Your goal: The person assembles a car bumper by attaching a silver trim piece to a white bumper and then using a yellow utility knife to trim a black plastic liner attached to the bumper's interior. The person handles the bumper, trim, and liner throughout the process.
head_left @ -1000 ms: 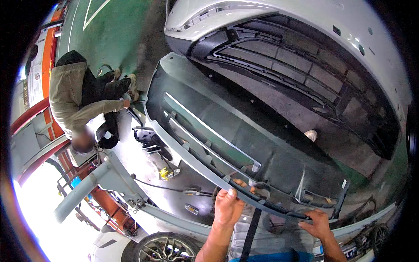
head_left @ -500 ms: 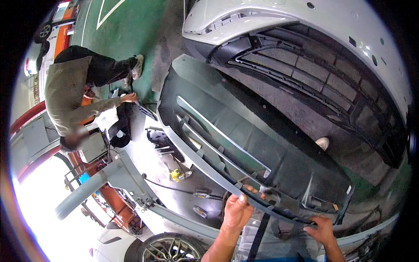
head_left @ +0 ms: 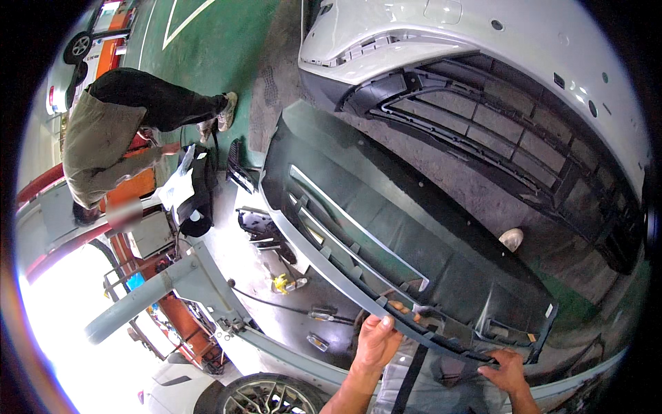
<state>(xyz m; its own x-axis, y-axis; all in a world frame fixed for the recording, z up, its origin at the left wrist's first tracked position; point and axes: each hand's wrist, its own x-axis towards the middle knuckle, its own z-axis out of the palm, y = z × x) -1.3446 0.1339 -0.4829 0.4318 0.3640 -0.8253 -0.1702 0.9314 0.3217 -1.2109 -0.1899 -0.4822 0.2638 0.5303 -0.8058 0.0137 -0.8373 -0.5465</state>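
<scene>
A long, dark plastic car bumper panel (head_left: 372, 186) with a silver-grey trim edge and slots lies slantwise before me, tilted up at my body. My left hand (head_left: 378, 341) grips its near edge, thumb on the outer trim and fingertips showing through a slot on the inner side. Further right, my right hand (head_left: 505, 369) is closed round the same edge near the panel's right end, its fingertips partly hidden. The panel covers part of my legs, and one of my shoes (head_left: 511, 239) shows beyond it.
A white car bumper (head_left: 386, 41) with a black grille (head_left: 476, 124) stands beyond the panel. At left a person (head_left: 117, 131) bends over black parts (head_left: 196, 190). Loose trim pieces (head_left: 265, 231), small lamps (head_left: 317, 342), a grey lift arm (head_left: 145, 297) and a car wheel (head_left: 272, 397) are nearby.
The person at left has drawn their hand back from a slim black piece, which now rests on the floor. My hands keep their grip on the bumper panel; the view has shifted slightly.
</scene>
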